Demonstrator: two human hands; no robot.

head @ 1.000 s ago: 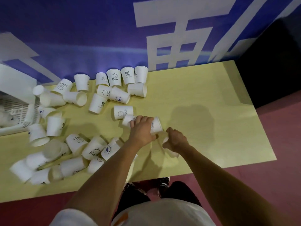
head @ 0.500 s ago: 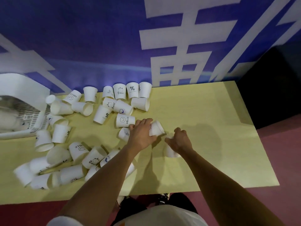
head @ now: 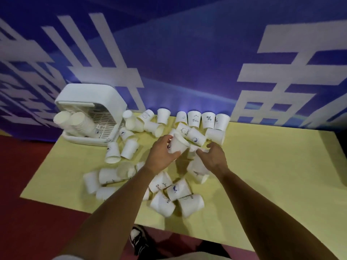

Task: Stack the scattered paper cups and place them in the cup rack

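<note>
**Yellow table: one cup now off the surface**

Blue banner wall [head: 187, 62] backs the yellow table [head: 272, 166], where loose paper cups [head: 162, 203] lie on their sides or stand upside down in a band across the middle. Half a second ago the left hand [head: 161, 154] was pressed over a cup lying on the table; now its fingers and thumb are curled round the lifted cup [head: 177, 145], which is clear of the surface and tilted. The view has also swung left, so the white cup rack [head: 105, 102] at the table's far left corner shows in full, with stacked cups [head: 80, 122] already leaning inside it.

By this reading the pick is done and nesting comes next; most of the cups remain unstacked.

The right hand [head: 214, 158] sits just beside the left, the two close together but not touching; its fingers curl toward a blurred white shape, and whether they grip a cup cannot be told. The lifted cup lies between both hands, near the right fingertips; the rack stands well apart, to the left and further back.
</note>
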